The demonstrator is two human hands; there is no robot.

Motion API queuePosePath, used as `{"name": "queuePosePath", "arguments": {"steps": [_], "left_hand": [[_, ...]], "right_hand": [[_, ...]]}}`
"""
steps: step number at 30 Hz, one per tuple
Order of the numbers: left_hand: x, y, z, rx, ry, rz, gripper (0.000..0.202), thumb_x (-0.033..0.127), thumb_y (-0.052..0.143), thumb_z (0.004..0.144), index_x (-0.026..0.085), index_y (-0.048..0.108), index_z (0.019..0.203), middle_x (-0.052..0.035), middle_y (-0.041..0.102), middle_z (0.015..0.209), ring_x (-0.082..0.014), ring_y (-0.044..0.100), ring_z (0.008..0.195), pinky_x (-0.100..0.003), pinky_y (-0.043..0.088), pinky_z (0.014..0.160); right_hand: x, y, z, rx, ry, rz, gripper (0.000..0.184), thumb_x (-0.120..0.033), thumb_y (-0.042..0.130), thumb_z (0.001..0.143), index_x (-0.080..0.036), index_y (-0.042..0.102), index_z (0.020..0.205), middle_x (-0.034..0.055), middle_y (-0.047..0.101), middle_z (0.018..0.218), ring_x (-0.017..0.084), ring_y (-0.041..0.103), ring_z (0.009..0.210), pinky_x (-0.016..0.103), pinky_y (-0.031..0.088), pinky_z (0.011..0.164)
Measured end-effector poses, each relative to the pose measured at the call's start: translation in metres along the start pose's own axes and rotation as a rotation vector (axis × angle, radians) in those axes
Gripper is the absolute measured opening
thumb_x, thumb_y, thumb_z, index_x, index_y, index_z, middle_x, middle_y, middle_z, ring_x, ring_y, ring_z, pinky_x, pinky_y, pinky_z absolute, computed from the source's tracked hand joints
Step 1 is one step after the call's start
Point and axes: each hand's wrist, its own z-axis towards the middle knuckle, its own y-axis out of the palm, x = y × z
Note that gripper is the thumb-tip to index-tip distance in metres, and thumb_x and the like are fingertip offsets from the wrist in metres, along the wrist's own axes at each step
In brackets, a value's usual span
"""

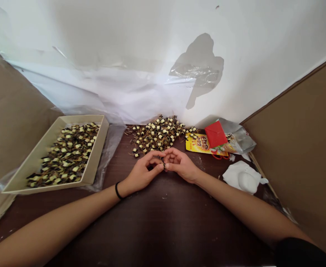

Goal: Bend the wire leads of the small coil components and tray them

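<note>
My left hand (144, 171) and my right hand (182, 165) meet over the dark table, thumbs and fingertips pinched together. Between them is a small dark coil (163, 165) with thin copper-coloured wires, mostly covered by my fingers. Right behind my hands lies a loose heap of small coils (160, 131), black with pale yellow bands and thin brown wire leads. To the left a cream tray (94, 163) holds many more of the same parts. A black band circles my left wrist.
A clear plastic sheet (111, 144) lies under the tray. At right are a yellow snack packet (198, 144), a red packet (215, 134), a silver bag (242, 139), red-orange handles (221, 157) and crumpled white tissue (239, 177). Brown boards (305, 141) and a white sheet (140, 48) enclose the table.
</note>
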Motion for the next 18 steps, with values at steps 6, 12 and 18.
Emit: {"name": "queuePosePath", "arguments": {"steps": [6, 12, 18], "left_hand": [[-0.0010, -0.0004, 0.0005, -0.005, -0.015, -0.023, 0.024, 0.028, 0.055, 0.085, 0.016, 0.050, 0.106, -0.0004, 0.065, 0.073, -0.0142, 0.063, 0.071, -0.026, 0.046, 0.070], [0.0028, -0.0001, 0.0015, -0.003, -0.071, -0.106, 0.030, 0.032, 0.058, 0.083, 0.016, 0.049, 0.106, 0.0005, 0.064, 0.071, -0.0146, 0.063, 0.071, -0.028, 0.046, 0.072], [0.0002, -0.0006, 0.0027, 0.084, -0.146, -0.116, 0.036, 0.033, 0.061, 0.080, 0.017, 0.047, 0.108, 0.0018, 0.062, 0.071, -0.0143, 0.062, 0.070, -0.028, 0.046, 0.072]], "right_hand": [[-0.0001, 0.0023, 0.0001, 0.038, 0.010, -0.061, 0.034, -0.026, 0.076, 0.068, -0.019, 0.058, 0.095, -0.0045, 0.058, 0.071, 0.008, 0.058, 0.062, 0.022, 0.048, 0.059], [-0.0012, 0.0047, -0.0002, 0.065, -0.007, -0.135, 0.030, -0.034, 0.069, 0.076, -0.019, 0.057, 0.099, -0.0039, 0.057, 0.070, 0.008, 0.057, 0.060, 0.022, 0.047, 0.058], [0.0018, 0.0073, -0.0016, 0.081, -0.072, -0.181, 0.035, -0.036, 0.074, 0.069, -0.021, 0.056, 0.095, -0.0033, 0.053, 0.075, 0.010, 0.053, 0.062, 0.023, 0.048, 0.055]]}}
